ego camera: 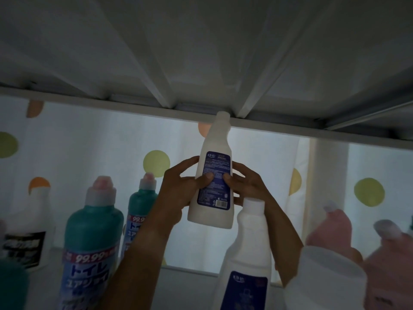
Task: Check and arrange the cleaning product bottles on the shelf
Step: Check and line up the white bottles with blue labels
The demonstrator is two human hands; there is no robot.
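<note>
Closest to the camera, at the lower right edge, sits a blurred white cap or tub (pixel 330 278), partly hiding a forearm. Just behind it stands a white bottle with a dark blue label (pixel 247 260), upright on the shelf (pixel 190 285).

Above that, both hands hold up a matching white bottle (pixel 213 173), clear of the shelf surface and tilted slightly, its top close under the rail of the shelf above (pixel 134 104). Its back label, with small print and a barcode, faces the camera. Left hand (pixel 178 189): fingers curled round the bottle's left side, thumb pressed on the label. Right hand (pixel 245 186): fingers wrapped round the right side, thumb also on the label.

The step looks like checking the label. To do it well, keep both thumbs off the print, hold the bottle steady and away from the rail, then set it down upright with its twin, front label outward.

Count, as far as the dim view allows: two white blue-labelled bottles; two teal toilet-cleaner bottles (pixel 93 233) at left; one white bottle with a black label (pixel 31 231) at far left; two pink bottles (pixel 335 229) at right, both blurred.
</note>
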